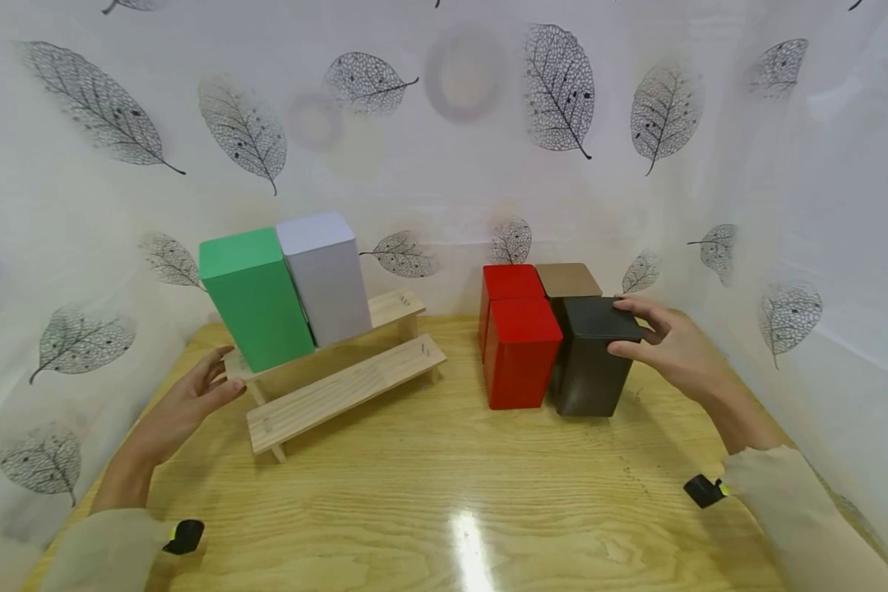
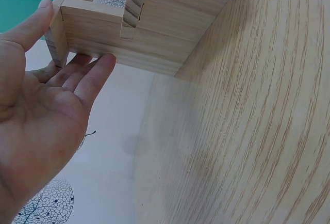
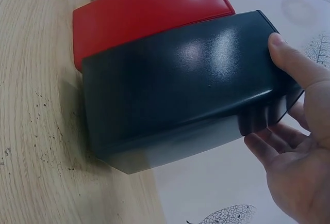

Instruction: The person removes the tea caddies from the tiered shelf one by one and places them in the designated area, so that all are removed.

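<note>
One black lidded box (image 1: 595,366), top gripped by my right hand (image 1: 681,349), best raised upright past the near red box (image 1: 521,358); my left hand (image 1: 181,407) grips the upper wooden shelf (image 1: 397,307).

Pale beige is shown by the left sleeve (image 1: 107,547) and the right sleeve (image 1: 807,514), the latter puckered along its cuff (image 1: 740,462). Just beside each cuff, a small black blocky device (image 1: 187,537) is worn, edged with bright yellow. Beyond the cuffs, bare hands (image 1: 185,409) are seen.
</note>
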`<state>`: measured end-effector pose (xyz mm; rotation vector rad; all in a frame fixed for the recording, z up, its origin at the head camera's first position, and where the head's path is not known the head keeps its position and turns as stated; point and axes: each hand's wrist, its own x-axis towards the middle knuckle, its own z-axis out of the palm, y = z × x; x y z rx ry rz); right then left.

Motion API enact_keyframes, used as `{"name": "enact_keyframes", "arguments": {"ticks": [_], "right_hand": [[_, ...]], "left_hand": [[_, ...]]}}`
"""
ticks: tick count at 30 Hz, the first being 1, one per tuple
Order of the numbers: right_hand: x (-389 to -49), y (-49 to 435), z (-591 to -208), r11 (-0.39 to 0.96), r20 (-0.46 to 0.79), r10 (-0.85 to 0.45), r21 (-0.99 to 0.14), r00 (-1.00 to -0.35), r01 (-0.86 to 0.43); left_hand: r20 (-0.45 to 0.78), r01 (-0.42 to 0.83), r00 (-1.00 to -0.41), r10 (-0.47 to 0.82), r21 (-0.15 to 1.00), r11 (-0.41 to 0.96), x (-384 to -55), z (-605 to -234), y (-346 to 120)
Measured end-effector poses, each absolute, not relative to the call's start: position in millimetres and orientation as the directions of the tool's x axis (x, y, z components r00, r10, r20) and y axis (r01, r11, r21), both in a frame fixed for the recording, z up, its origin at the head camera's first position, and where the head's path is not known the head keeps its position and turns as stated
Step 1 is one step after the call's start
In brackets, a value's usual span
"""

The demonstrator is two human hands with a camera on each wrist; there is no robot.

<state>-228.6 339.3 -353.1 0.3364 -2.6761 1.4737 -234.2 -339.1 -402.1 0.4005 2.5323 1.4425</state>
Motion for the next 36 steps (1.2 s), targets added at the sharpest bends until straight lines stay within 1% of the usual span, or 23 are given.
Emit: {"name": "enact_keyframes", "arguments": {"ticks": [6, 13, 19, 28, 36], "right_hand": [[-233.5, 338.3, -361.2, 0.523, 0.197, -0.150, -0.816, -0.969, -0.247], [-234.1, 334.7, -376.1, 0.396, 0.249, -0.184, -0.866, -0.951, -0.304], [-235.1, 331.9, -377.1, 0.432, 0.298, -0.195, -0.829, -0.934, -0.355], [-235.2, 332.4, -375.3, 0.523, 0.288, -0.202, -0.776, -0.936, -0.351], [-235.3, 332.6, -376.2, 0.541, 0.280, -0.213, -0.764, -0.936, -0.352]], "left_hand": [[-0.032, 0.145, -0.943, 0.331, 0.856, 0.496, -235.0, -403.2, -340.4], [-0.034, 0.145, -0.943, 0.332, 0.854, 0.499, -235.4, -403.5, -340.0], [-0.040, 0.137, -0.943, 0.332, 0.860, 0.492, -235.6, -403.3, -338.9], [-0.038, 0.138, -0.944, 0.329, 0.857, 0.497, -233.8, -401.7, -338.4], [-0.032, 0.146, -0.941, 0.336, 0.858, 0.492, -234.3, -402.6, -338.8]]}}
